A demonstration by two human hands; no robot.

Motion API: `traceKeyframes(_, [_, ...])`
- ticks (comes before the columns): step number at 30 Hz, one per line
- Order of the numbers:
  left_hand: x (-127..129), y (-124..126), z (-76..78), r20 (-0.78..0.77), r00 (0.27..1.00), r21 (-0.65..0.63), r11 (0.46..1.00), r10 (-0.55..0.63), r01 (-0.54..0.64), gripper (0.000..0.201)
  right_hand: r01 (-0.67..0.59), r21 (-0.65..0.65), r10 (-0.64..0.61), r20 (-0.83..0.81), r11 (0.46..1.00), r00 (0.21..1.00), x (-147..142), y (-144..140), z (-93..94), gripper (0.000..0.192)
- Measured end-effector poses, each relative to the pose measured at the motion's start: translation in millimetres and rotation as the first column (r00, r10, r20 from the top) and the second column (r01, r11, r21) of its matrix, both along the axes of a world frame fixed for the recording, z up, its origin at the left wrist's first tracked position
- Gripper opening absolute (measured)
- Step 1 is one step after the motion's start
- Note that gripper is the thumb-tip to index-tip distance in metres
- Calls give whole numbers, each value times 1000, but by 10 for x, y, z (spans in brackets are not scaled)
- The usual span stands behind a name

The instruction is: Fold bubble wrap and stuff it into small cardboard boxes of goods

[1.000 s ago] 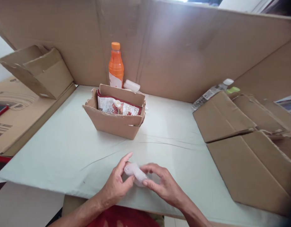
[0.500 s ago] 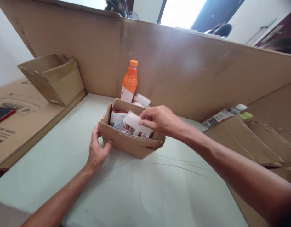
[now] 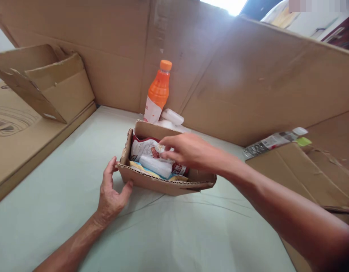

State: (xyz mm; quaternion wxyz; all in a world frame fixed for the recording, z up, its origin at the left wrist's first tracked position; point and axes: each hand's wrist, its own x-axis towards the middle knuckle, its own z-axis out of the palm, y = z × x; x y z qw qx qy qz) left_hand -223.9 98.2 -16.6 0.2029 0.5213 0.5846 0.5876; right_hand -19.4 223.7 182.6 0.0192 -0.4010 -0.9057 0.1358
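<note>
A small open cardboard box (image 3: 160, 187) stands on the table. Inside it lie a white packet with dark red edges (image 3: 146, 146) and a yellow and blue packet, partly hidden. A white, foam-like piece (image 3: 156, 166) rests across these packets by the box's front wall. My right hand (image 3: 188, 151) hovers over the right half of the box, thumb and fingers parted, holding nothing. At the box's front left corner is my left hand (image 3: 112, 192), with thumb and fingers spread around the corner; its fingertips seem to touch the cardboard only lightly.
Behind the box stand an orange drink bottle (image 3: 159, 92) and white pieces (image 3: 173, 117), close to a tall cardboard wall (image 3: 112, 56). Another open carton (image 3: 64, 88) sits at left on a flat box. A clear plastic bottle (image 3: 272, 142) lies at right on folded cardboard (image 3: 293, 170).
My right hand has let go of the white foam-like piece, which now lies in the box. My left hand has loosened slightly at the corner. The view has tilted down.
</note>
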Motion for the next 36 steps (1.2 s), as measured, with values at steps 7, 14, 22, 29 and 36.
traceKeyframes(7, [-51,10,74,125,987,-46,993,-98,104,77,568,-88,-497,-604,818,623,1220,-784,-550,24])
traceKeyframes(14, [107,32,183,161,983,-167,979,-92,119,59,367,-335,-497,-595,868,631,837,-1058,-1339,34])
traceKeyframes(22, [12,-1032,102,-165,951,-220,950,-260,221,75,352,-535,-638,-586,768,499,1393,-1509,-1435,52])
traceKeyframes(29, [169,-800,11,-4,903,-165,891,-429,423,130,433,-572,-717,-555,697,421,1284,-1650,-1700,59])
traceKeyframes(36, [-288,-629,100,13,982,-76,979,-188,189,122,281,-460,-537,-680,842,499,537,-1079,-1644,56])
